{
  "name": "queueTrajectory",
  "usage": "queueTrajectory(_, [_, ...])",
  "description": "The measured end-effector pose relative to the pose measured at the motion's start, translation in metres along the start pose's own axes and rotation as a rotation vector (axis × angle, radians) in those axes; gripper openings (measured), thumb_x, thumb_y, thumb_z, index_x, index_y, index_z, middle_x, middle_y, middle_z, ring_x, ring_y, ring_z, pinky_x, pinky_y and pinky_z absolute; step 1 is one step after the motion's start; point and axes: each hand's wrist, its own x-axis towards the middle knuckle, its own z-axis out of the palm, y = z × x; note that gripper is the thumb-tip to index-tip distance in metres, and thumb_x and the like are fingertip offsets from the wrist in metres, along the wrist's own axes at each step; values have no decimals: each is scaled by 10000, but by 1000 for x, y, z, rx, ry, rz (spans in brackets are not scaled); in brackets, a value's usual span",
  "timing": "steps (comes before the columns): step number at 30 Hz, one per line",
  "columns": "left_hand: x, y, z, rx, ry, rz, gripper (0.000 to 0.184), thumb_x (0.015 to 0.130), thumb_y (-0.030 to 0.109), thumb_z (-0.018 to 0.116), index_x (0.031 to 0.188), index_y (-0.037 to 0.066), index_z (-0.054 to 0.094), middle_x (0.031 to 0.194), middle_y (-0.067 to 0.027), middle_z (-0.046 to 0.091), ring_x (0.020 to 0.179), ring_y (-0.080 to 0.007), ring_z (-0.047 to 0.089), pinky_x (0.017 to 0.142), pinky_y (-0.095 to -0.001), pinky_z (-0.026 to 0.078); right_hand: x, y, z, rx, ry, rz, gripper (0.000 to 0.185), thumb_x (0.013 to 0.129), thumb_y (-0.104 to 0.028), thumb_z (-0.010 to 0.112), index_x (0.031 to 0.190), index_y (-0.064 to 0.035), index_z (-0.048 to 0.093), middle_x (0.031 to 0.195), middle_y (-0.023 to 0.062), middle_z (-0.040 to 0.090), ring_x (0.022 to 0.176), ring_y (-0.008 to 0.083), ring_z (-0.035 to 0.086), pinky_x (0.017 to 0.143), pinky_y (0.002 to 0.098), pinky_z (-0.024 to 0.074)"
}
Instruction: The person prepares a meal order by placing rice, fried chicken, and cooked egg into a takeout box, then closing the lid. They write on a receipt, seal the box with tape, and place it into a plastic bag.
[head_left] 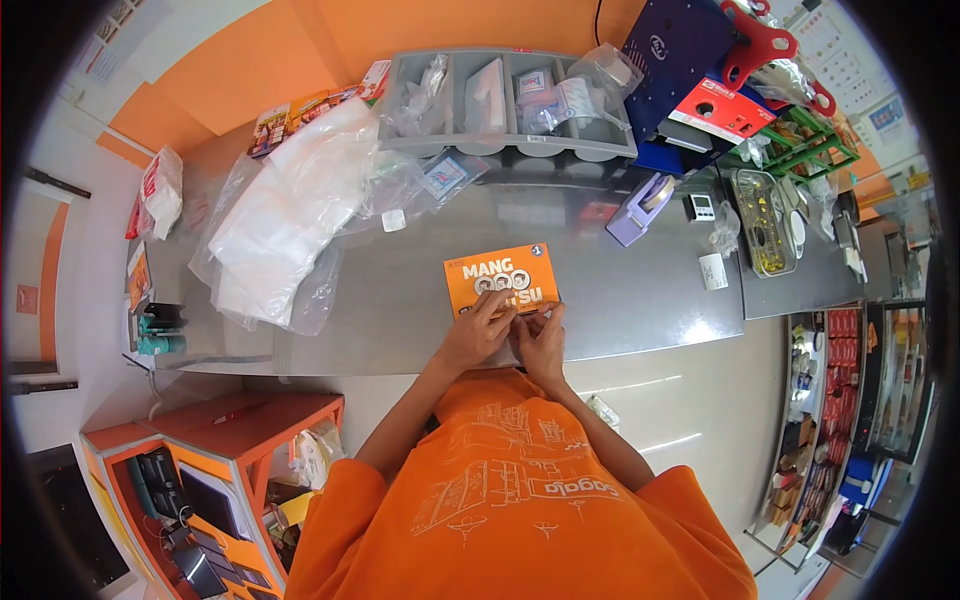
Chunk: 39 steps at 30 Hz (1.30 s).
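Note:
An orange printed box (502,268) with white "MANG" lettering and round pictures lies on the steel table (610,305), close to its front edge. My left hand (476,330) has bent fingers over the box's near side, partly covering the print. Beside it, my right hand (540,338) has its fingers closed at the near right edge of the box. Both hands meet at this near edge, where the fingertips and whatever lies beneath them are partly hidden.
Clear plastic bags with white sheets (295,200) spread over the left. A grey compartment tray (510,140) stands at the back. To the right are a purple tape dispenser (640,210), a small timer (700,207), a paper roll (712,271) and a clear container (765,222).

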Motion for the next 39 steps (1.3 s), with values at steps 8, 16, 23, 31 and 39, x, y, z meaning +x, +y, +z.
queueTrajectory(8, [9, 4, -4, 93, 18, 71, 157, 817, 119, 675, 943, 28, 658, 1151, -55, 614, 1035, -211, 611, 708, -331, 570, -1, 11, 3, -85, 41, -40, 351, 921, -1, 630, 1066, -14, 310, 743, 172, 679, 649, 251, 691, 573, 351, 498])
queueTrajectory(16, [6, -2, 9, 315, -24, 109, 178, 781, 153, 644, 942, 77, 639, 996, 0, 614, 962, -149, 618, 622, -274, 539, 10, 41, -16, -98, 44, 0, 375, 909, -32, 665, 1024, -20, 308, 692, 145, 660, 570, 182, 637, 508, 314, 457])
queueTrajectory(23, [28, 11, -12, 125, 181, -97, 189, 833, 167, 734, 959, 50, 653, 979, -55, 642, 941, -234, 627, 782, -374, 521, 28, 48, -102, -86, 318, -4, 317, 928, -60, 670, 1053, -37, 380, 698, 75, 657, 608, 106, 613, 551, 278, 480])
queueTrajectory(31, [52, -157, -115, 365, 738, -651, 334, 901, 211, 684, 1168, 21, 618, 1166, -155, 597, 1140, -370, 514, 976, -459, 422, 10, 54, -181, -127, 407, 45, 205, 1020, -155, 548, 999, 33, 626, 722, 70, 634, 600, 120, 604, 531, 253, 474])
queueTrajectory(39, [24, -203, -133, 580, 424, -741, 322, 874, 267, 712, 1159, 124, 666, 1147, -90, 583, 1137, -297, 515, 921, -424, 411, 9, 58, -182, -163, 384, 140, 239, 1017, -227, 560, 970, -2, 624, 736, 57, 646, 565, 112, 606, 479, 226, 406])
